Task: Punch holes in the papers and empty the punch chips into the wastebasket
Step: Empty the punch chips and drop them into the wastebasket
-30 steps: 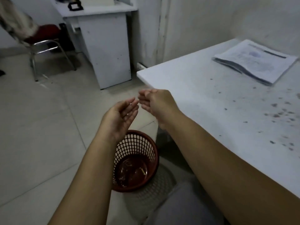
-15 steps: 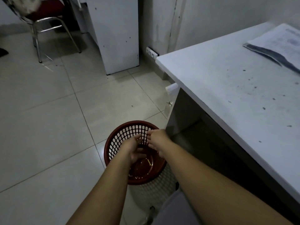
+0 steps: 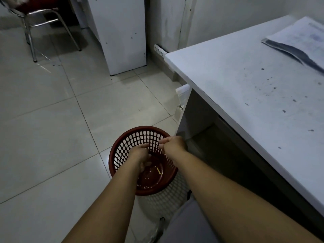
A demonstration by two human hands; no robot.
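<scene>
Tiled floor (image 3: 52, 137), red wastebasket (image 3: 119, 151) under both hands, left hand (image 3: 140, 153) cupped, right hand (image 3: 172, 143) loosely curled, holding nothing

Red plastic lattice wastebasket (image 3: 122, 151) on glossy pale floor tiles (image 3: 52, 120); at one o'clock, matt white tabletop (image 3: 245, 95), speckled and scuffed, bearing stacked paper (image 3: 301, 37). Chrome-legged chair (image 3: 42, 23) at eleven.

The wastebasket (image 3: 122, 151) at 6 o'clock is dark red with a lattice of small openings, pale chips (image 3: 149, 174) speckling its bottom. The desk (image 3: 245, 95) at 3 o'clock is white, flecked with dark spots. The floor (image 3: 52, 120) is pale grey tile.
</scene>
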